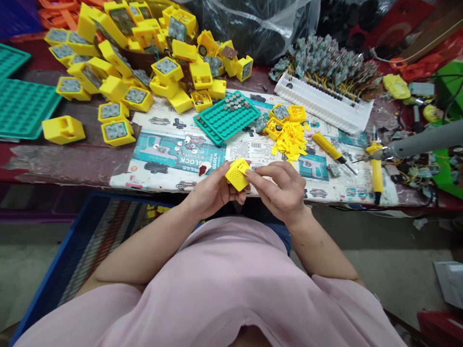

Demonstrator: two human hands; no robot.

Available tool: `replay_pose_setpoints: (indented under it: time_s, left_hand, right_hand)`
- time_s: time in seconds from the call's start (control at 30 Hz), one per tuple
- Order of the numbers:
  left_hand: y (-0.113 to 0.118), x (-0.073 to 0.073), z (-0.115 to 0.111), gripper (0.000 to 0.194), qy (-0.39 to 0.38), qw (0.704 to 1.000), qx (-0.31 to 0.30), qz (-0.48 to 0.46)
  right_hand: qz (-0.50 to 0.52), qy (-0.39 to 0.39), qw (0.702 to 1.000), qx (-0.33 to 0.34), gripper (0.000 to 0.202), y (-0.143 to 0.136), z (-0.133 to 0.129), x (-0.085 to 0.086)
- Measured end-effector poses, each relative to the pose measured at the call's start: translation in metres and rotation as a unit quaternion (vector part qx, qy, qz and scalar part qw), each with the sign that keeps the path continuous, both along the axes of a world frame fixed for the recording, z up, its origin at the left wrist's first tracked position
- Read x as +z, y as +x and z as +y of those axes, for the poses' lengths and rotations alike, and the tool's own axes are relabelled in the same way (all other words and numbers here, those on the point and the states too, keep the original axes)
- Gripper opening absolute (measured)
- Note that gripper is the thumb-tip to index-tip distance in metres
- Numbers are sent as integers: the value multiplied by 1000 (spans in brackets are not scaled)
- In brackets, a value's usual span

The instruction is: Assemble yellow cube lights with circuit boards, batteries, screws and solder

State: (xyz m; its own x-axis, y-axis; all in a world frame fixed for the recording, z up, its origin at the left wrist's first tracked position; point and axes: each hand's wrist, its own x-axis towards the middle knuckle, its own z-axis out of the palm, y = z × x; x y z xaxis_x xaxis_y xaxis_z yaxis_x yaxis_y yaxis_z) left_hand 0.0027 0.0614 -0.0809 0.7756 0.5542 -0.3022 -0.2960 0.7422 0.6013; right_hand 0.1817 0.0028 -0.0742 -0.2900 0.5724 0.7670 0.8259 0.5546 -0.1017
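Observation:
My left hand (pixel 211 193) is closed round a small yellow plastic case (pixel 237 174) and holds it at the table's front edge. The case has a grid of small holes and a slot on its upper face. My right hand (pixel 280 188) has its fingers curled, with the fingertips pressed to the right side of the case near the slot. Whether a small piece sits under those fingertips is hidden. Just beyond lie a pile of small yellow plastic pieces (pixel 291 140) and green trays (pixel 227 118) with round metal button cells (pixel 237 102).
Many yellow cases (pixel 115 129) are heaped at the back left. A yellow-handled screwdriver (pixel 331 148) and a soldering iron (pixel 376 168) lie to the right. Behind them stands a white foam rack (pixel 321 106) of wired circuit boards. A blue crate (pixel 54 270) is below left.

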Motion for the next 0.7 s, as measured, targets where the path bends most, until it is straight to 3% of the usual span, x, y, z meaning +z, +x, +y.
replay_pose_setpoints:
  time_s: [0.23,0.57,0.7]
  left_hand:
    - [2,0,-3,46,30,1000,1,4]
    - [3,-4,-7,53,86,995,9,47]
    - [3,-1,-7,52,69,997,-4,43]
  right_hand:
    - [-43,48,997,-42,20,-5,-6,2]
    - [-62,45,996,-36,17,-6,-5,4]
    - [-68,54,996,-34,17,-5,-5,5]
